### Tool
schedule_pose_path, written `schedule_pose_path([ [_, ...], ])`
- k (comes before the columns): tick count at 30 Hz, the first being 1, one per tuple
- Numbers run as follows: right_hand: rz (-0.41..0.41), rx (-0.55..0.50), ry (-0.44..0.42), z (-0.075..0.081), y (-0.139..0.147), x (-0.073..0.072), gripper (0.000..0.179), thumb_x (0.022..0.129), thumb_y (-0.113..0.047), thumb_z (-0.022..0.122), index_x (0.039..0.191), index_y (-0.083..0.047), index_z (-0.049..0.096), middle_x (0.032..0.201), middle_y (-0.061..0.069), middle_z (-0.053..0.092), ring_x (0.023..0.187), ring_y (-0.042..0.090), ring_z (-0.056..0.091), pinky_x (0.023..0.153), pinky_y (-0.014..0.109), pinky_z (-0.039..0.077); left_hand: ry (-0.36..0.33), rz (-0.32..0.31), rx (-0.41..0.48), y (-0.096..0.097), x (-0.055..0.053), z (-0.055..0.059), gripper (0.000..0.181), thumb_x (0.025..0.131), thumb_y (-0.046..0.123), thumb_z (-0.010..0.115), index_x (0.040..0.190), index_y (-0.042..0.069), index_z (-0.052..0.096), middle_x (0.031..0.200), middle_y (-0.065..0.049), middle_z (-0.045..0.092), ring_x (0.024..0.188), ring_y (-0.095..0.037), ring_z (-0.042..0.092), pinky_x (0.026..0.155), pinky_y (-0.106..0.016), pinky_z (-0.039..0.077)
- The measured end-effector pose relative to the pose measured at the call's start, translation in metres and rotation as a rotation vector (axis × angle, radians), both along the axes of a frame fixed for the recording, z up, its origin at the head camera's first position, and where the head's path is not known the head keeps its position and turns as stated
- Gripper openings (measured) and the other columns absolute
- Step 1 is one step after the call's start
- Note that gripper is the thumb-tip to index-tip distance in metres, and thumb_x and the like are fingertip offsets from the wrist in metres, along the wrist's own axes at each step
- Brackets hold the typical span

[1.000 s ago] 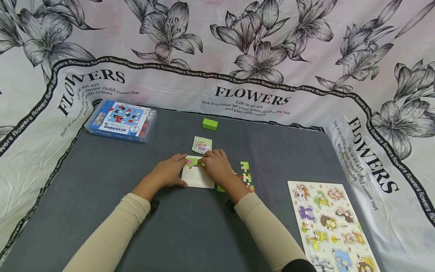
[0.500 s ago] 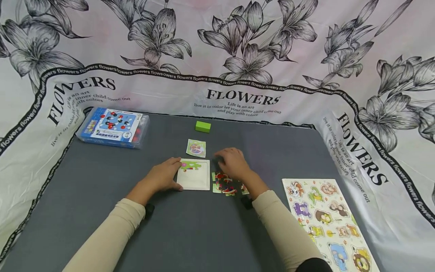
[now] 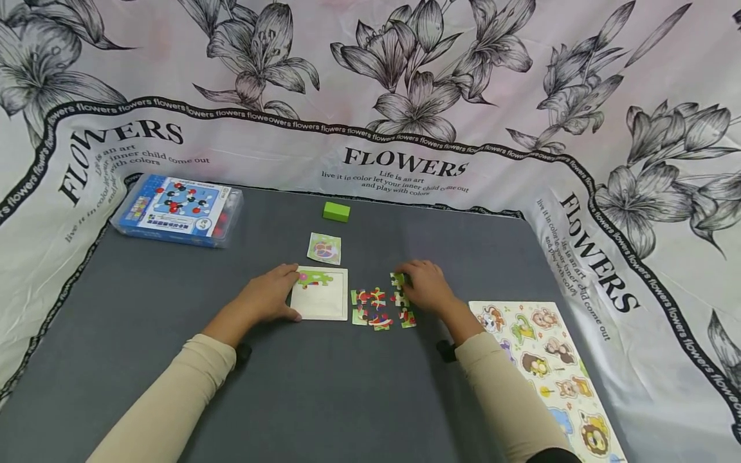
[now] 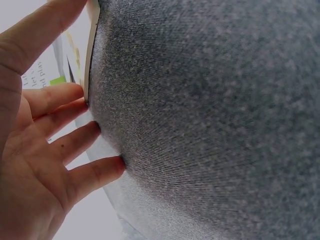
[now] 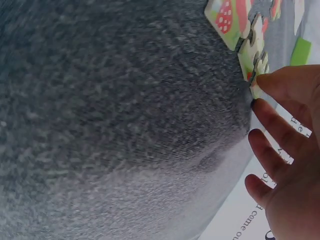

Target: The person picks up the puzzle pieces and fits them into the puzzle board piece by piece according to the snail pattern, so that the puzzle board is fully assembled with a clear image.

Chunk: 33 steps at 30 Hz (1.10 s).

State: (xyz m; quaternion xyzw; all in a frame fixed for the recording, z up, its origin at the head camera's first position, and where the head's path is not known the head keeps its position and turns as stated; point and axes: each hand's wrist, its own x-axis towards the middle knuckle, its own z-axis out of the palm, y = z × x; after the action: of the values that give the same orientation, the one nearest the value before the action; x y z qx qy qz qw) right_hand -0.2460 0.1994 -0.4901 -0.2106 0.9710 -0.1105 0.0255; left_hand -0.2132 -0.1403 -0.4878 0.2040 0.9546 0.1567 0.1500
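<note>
A square white puzzle tray (image 3: pixel 320 307) lies on the dark grey cloth, with joined green puzzle pieces (image 3: pixel 314 278) along its top left. My left hand (image 3: pixel 265 297) rests against the tray's left edge, thumb at the near corner and forefinger at the far one; its fingers (image 4: pixel 97 172) are spread and fairly straight. To the right of the tray lie several loose red and green jigsaw pieces (image 3: pixel 380 321). At the top of their right-hand column, my right hand (image 3: pixel 427 287) pinches a green puzzle piece (image 5: pixel 255 92) between thumb and forefinger, the other fingers loosely bent.
Beyond the tray lies a small picture card (image 3: pixel 324 248), with a green block (image 3: pixel 336 211) farther back. A clear plastic box with a blue label (image 3: pixel 179 209) stands at the back left. An animal puzzle board (image 3: pixel 544 360) lies at the right, partly under the right sleeve.
My right hand has left the tray's top row and moved right to the loose pieces, where it now pinches one. My left hand stays at the tray's left edge. The head view has shifted slightly.
</note>
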Motion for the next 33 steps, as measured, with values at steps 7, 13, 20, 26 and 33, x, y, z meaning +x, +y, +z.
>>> schedule_pose_path([
  [7,0.024,0.003,0.049,-0.004,0.002,-0.002,0.025,0.087,-0.009,0.068,0.112,-0.010,0.070,0.116,0.010,0.066,0.111,0.036,0.057,0.096,0.058,0.043,-0.010,0.001,0.006,-0.001,0.000,0.004,0.088,0.076,0.037,0.083,0.143,-0.004,0.043,0.153,-0.021,0.034,0.142,-0.039,0.030,0.107,-0.057,0.036],
  [13,0.025,-0.001,0.083,-0.003,-0.001,-0.003,0.023,0.087,-0.008,0.070,0.110,-0.009,0.071,0.116,0.009,0.068,0.109,0.034,0.059,0.094,0.056,0.044,0.004,-0.005,-0.001,-0.002,-0.001,0.004,0.089,0.076,0.038,0.082,0.143,-0.005,0.042,0.152,-0.022,0.035,0.142,-0.038,0.031,0.108,-0.054,0.035],
  [20,0.049,0.014,0.075,-0.004,-0.004,-0.004,0.024,0.085,-0.007,0.072,0.109,-0.008,0.072,0.114,0.010,0.068,0.105,0.032,0.060,0.092,0.053,0.046,-0.005,0.003,-0.006,-0.001,0.001,0.002,0.090,0.075,0.039,0.083,0.143,-0.004,0.043,0.153,-0.020,0.035,0.142,-0.036,0.031,0.107,-0.056,0.037],
  [26,0.090,-0.003,0.061,-0.002,-0.013,-0.005,0.025,0.085,-0.009,0.073,0.110,-0.008,0.072,0.113,0.011,0.069,0.107,0.034,0.060,0.093,0.054,0.046,-0.002,-0.002,-0.009,-0.003,0.003,0.002,0.089,0.075,0.039,0.083,0.143,-0.003,0.044,0.152,-0.019,0.036,0.142,-0.036,0.032,0.107,-0.055,0.037],
  [33,0.189,-0.006,0.055,0.004,-0.049,-0.004,0.025,0.087,-0.010,0.071,0.112,-0.008,0.072,0.112,0.011,0.069,0.108,0.033,0.060,0.094,0.051,0.047,-0.004,0.005,-0.009,-0.004,0.001,0.003,0.090,0.076,0.041,0.082,0.144,-0.001,0.043,0.154,-0.018,0.034,0.143,-0.035,0.031,0.108,-0.055,0.036],
])
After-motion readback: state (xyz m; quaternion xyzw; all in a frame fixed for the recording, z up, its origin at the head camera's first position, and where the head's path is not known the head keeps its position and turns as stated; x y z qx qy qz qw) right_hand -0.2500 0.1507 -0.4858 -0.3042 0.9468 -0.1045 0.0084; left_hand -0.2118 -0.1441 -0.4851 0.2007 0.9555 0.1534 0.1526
